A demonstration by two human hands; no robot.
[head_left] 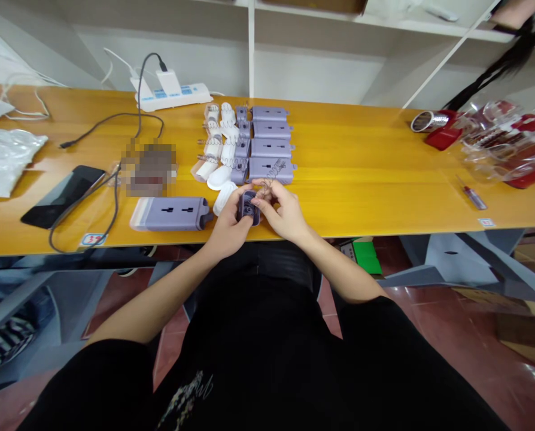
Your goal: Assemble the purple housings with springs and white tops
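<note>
My left hand (230, 226) grips a small purple plastic part (249, 206), its hollow side facing up near the table's front edge. Right beside it, my right hand (283, 211) pinches a thin wire coil spring (274, 170) that rises tilted above the fingers. Just left of my hands lies a white round part (225, 197). Beyond them, several purple housings (271, 146) with slots lie in a column, alongside smaller purple parts, white cylinders (228, 133) and more springs. A purple housing with a pale end (171, 214) lies left of my left hand.
A phone (63, 196), dark cables and a power strip (178, 96) occupy the table's left side. Clear and red plastic items (514, 143) are heaped at the right, with a small tube (474, 197) nearer the front edge. White shelving stands behind.
</note>
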